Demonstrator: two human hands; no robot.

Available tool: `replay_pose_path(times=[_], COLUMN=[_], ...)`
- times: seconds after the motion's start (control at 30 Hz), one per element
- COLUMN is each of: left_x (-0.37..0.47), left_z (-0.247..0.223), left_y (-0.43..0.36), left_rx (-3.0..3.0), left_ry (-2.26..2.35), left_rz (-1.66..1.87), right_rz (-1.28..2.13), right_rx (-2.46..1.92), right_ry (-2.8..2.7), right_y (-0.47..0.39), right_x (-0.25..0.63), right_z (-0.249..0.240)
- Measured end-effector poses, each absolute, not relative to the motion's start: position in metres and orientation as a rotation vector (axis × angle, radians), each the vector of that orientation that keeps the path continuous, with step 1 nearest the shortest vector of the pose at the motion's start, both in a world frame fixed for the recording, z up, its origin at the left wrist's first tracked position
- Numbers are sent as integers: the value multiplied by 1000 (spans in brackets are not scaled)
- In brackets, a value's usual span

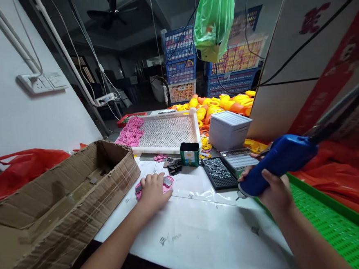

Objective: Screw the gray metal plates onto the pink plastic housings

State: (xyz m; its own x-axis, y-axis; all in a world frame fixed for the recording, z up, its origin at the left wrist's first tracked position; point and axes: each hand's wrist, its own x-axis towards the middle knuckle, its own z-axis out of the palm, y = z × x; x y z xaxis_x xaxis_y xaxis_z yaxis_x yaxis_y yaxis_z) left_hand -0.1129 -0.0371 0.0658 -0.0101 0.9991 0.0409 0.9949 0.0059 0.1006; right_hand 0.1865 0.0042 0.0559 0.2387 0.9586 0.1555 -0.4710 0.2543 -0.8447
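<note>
A: Far left?
B: Red plastic bag (35, 163) beyond a long open cardboard box (121, 175). The box wall runs alongside the left forearm, bounding the space on that side.

A: Next, rightward?
B: Perforated white tray (156, 149) behind, a pile of pink pieces (132, 131) at its left end. In front, on the counter (204, 227), the pink part (168, 183) with grey inserts. The left hand (153, 189) covers much of it, fingers bent over, holding it against the surface.

A: Between the hands?
B: Loose dark flat pieces (173, 165), then a green tin (189, 158) with an open top. Right of the tin, a black tray (226, 187) of small metal pieces; behind it, a stack of whitish trays (227, 132).

A: Right side?
B: Right hand (275, 191) wrapped around a blue power screwdriver (276, 162). Bit points down, near the black tray's front corner, well apart from the pink part. A green basket (309, 193) lies just beside the right forearm, red plastic (345, 176) beyond.
</note>
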Motion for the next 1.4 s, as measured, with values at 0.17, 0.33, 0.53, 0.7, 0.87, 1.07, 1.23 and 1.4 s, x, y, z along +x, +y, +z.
replay_pose_path(times=[0.17,0.33,0.53,0.7,0.87,1.07,1.23,1.4], left_x=[-123,-124,-121,-126,-139,-148,-152,-165], left_z=[61,60,66,80,79,69,68,76], left_y=[-38,-34,-8,36,79,102,122,153], left_rx=[2165,2156,2130,2105,2061,1996,1979,1843], left_ry=[2260,2262,2342,2368,2327,2367,2413,2560], left_rz=[52,14,59,113,79,3,-20,-27], right_rz=[1124,1135,1156,1131,1127,1112,1078,1082], right_rx=[-792,-805,-791,-777,-788,-785,-785,-816], right_ry=[-727,-685,-679,-692,-710,-719,-695,-696], right_y=[3,7,12,11,11,12,13,15], right_x=[186,190,197,200,200,203,204,204], right_z=[63,61,56,57,57,57,53,56])
